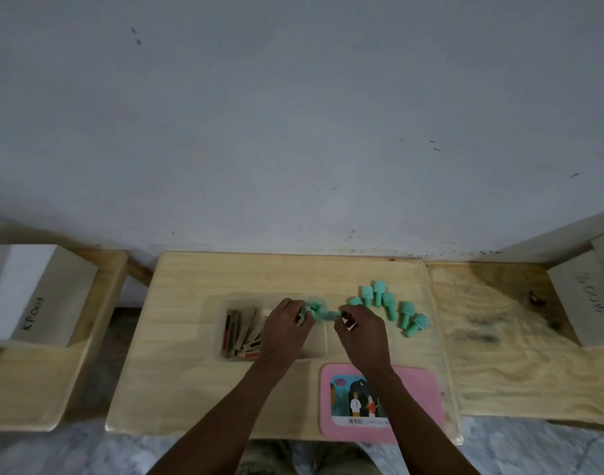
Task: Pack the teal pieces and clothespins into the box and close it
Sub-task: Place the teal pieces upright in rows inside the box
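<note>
A clear plastic box (221, 317) lies on the wooden table, with several wooden clothespins (240, 334) in its left half. My left hand (285, 329) hovers over the box's right half, fingers closed on a teal piece (312, 308). My right hand (360, 332) is just right of the box, pinching a teal piece (329, 315) and a clothespin (351, 324). Several teal pieces (389, 305) lie in a curved row on the table, right of my hands. The pink lid (420, 406) with a picture lies flat near the front edge, partly under my right forearm.
A white block marked in black (43, 299) sits on a wooden stand at the left. Another marked block (588, 299) stands at the right on a stained board (499, 337). A grey wall rises directly behind the table.
</note>
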